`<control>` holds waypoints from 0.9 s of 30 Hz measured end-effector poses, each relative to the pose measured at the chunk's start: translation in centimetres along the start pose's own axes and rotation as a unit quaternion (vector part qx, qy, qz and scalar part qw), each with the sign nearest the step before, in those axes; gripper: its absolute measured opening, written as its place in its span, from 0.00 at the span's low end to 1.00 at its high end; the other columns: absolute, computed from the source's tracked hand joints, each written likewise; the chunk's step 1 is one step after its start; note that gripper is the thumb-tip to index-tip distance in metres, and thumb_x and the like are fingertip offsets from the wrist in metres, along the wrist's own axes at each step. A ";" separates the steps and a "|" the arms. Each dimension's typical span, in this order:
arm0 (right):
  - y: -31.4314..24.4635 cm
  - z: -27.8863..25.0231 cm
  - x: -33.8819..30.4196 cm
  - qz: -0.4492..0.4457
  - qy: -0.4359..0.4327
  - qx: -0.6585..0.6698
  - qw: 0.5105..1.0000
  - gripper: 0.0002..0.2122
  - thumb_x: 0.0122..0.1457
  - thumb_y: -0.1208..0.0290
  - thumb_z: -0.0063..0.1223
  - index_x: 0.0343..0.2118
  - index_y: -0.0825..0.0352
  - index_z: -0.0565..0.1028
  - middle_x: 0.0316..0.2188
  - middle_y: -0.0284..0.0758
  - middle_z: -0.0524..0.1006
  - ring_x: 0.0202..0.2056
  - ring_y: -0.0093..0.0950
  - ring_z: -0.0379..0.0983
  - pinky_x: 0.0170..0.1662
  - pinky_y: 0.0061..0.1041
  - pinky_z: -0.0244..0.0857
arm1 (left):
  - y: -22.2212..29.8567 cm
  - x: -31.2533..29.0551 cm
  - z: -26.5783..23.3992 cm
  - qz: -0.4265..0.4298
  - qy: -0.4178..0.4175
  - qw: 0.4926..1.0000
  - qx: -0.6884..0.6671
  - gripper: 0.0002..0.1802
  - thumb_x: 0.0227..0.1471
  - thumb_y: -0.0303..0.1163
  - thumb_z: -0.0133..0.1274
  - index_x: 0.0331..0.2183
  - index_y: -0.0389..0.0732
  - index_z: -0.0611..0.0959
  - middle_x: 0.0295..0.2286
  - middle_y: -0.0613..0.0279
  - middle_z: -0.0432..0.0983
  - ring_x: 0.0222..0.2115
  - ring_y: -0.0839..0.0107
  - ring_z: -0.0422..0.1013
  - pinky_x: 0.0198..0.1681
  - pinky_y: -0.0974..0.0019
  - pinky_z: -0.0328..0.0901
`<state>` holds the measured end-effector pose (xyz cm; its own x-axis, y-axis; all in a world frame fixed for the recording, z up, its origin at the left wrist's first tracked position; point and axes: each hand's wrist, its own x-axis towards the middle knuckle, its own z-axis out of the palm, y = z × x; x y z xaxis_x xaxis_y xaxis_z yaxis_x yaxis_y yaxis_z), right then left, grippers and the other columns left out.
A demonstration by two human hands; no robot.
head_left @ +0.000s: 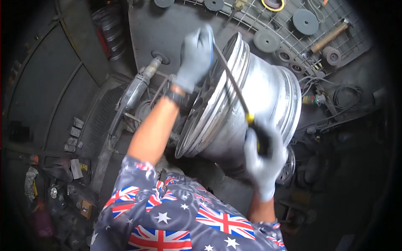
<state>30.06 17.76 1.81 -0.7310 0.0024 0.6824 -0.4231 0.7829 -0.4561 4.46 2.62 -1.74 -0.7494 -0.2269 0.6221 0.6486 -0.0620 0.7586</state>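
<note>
A large bare-metal wheel rim point(264, 88) stands on its side in front of me, its barrel bright and its outer lip facing left. Across that lip runs a long narrow file point(234, 85) with a black and yellow handle point(250, 119). My right hand point(266, 157), in a grey glove, is wrapped round the handle on the near side of the rim. At the far end my left hand point(197, 54), also gloved, has its fingers closed on the file's tip, above the lip. Motion slightly blurs the right hand.
Behind the rim, a wire rack point(284, 29) carries grinding discs point(305, 21) and a wooden-handled hammer point(331, 37). A metal cylinder arm point(136, 90) of the machine lies left of the rim. Cables point(347, 95) coil at right; clutter with a small box point(86, 208) sits lower left.
</note>
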 end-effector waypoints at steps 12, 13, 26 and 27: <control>0.8 2.2 5.3 0.042 0.015 0.063 0.997 0.11 0.59 0.79 0.62 0.45 0.71 0.81 0.38 0.43 0.84 0.39 0.31 0.84 0.47 0.28 0.75 | -2.9 5.3 0.8 -0.040 -0.011 0.999 0.016 0.27 0.70 0.47 0.44 0.23 0.40 0.75 0.16 0.68 0.64 0.16 0.77 0.62 0.22 0.65 0.59; 0.3 1.6 3.2 0.049 0.020 0.053 0.997 0.11 0.59 0.80 0.62 0.46 0.72 0.81 0.39 0.44 0.84 0.41 0.31 0.84 0.48 0.28 0.75 | -1.6 3.3 0.6 -0.004 -0.002 0.999 0.031 0.26 0.71 0.46 0.44 0.23 0.41 0.75 0.17 0.69 0.64 0.17 0.78 0.62 0.22 0.65 0.60; -0.3 2.1 1.4 0.006 0.027 0.025 0.999 0.14 0.57 0.81 0.61 0.47 0.72 0.80 0.38 0.47 0.85 0.38 0.39 0.86 0.43 0.31 0.77 | -1.0 2.3 -0.5 -0.017 -0.026 0.999 -0.012 0.24 0.72 0.44 0.45 0.24 0.42 0.73 0.20 0.73 0.64 0.22 0.82 0.60 0.24 0.68 0.58; -1.0 0.9 -1.0 0.008 0.014 0.000 1.000 0.15 0.56 0.84 0.61 0.47 0.73 0.80 0.39 0.47 0.85 0.39 0.40 0.86 0.43 0.31 0.78 | 0.0 -0.2 -0.9 -0.007 -0.038 0.999 -0.028 0.24 0.73 0.45 0.46 0.25 0.43 0.73 0.22 0.74 0.64 0.23 0.83 0.61 0.25 0.70 0.58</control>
<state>30.73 16.40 1.08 -0.7223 0.0320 0.6908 -0.4121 0.7823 -0.4671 4.76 1.81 -2.00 -0.7651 -0.1516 0.6258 0.6426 -0.1185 0.7570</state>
